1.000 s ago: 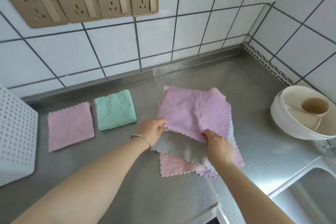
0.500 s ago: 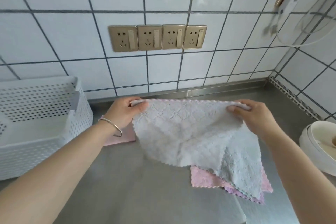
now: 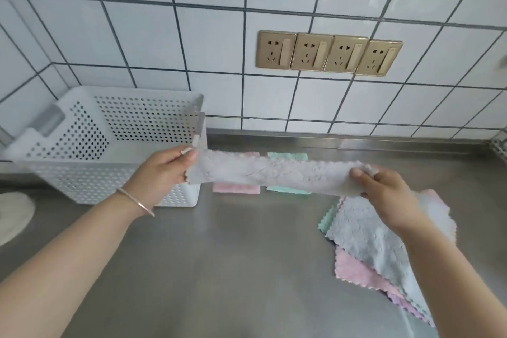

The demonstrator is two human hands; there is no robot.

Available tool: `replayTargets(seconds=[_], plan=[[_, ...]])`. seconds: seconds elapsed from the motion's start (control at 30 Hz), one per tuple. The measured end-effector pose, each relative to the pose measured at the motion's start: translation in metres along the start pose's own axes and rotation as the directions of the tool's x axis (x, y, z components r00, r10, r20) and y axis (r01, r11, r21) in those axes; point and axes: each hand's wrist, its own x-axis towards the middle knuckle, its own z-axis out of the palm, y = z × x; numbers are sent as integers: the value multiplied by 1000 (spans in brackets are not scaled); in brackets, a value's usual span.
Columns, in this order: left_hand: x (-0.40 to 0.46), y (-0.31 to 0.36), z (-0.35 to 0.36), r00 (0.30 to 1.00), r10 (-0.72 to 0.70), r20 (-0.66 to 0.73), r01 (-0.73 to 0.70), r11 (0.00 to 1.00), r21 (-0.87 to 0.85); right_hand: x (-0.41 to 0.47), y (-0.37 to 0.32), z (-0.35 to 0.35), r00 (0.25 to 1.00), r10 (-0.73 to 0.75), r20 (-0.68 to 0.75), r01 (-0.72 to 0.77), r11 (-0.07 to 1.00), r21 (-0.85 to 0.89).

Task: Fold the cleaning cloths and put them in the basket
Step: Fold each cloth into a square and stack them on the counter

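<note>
I hold a pale grey cleaning cloth [image 3: 274, 174] stretched flat between both hands above the steel counter, seen almost edge-on. My left hand [image 3: 162, 173] pinches its left end, my right hand [image 3: 384, 189] grips its right end. Behind it lie two folded cloths, a pink one [image 3: 236, 188] and a green one [image 3: 288, 189], partly hidden. A loose pile of cloths [image 3: 367, 244] lies under my right forearm, grey on top with pink and green beneath. The white perforated basket [image 3: 90, 173] stands at the left, just behind my left hand.
The tiled wall with a row of gold sockets [image 3: 327, 53] rises behind the steel counter [image 3: 233, 269]. A white round object [image 3: 13, 214] sits at the far left edge.
The grey cloth, hanging from its top corners before, is now raised and pulled level between my hands. My view has swung left, bringing the basket in close.
</note>
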Motion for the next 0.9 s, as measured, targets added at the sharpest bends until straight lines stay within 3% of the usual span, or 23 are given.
replayTargets(seconds=[0.07,0.17,0.23,0.3,0.47,0.57,0.7,0.8,0.9], plan=[[-26,-27,-8,991,-89,98,87,996,25,-14,20,6,988,94,119,-87,994,-63],[-55,-78,-11,947,-261,187,210,944,255,-36,66,23,902,293,317,-308,951,-3],[-73,-113,-8,895,-376,240,257,874,412,-52,101,40,829,420,370,-463,886,32],[-89,-142,-2,839,-486,244,328,810,485,-71,129,51,773,520,363,-542,839,-47],[-117,-181,8,708,-653,270,459,716,526,-104,155,59,621,680,391,-603,732,-316],[-120,-186,13,639,-713,289,537,682,497,-109,151,58,579,704,411,-531,708,-465],[-107,-181,14,667,-703,249,565,694,446,-102,155,58,621,697,359,-499,705,-504],[-85,-178,19,751,-641,159,545,737,400,-84,158,62,729,632,263,-448,731,-516],[-59,-184,25,823,-566,47,484,742,465,-63,157,68,824,542,166,-375,739,-559]])
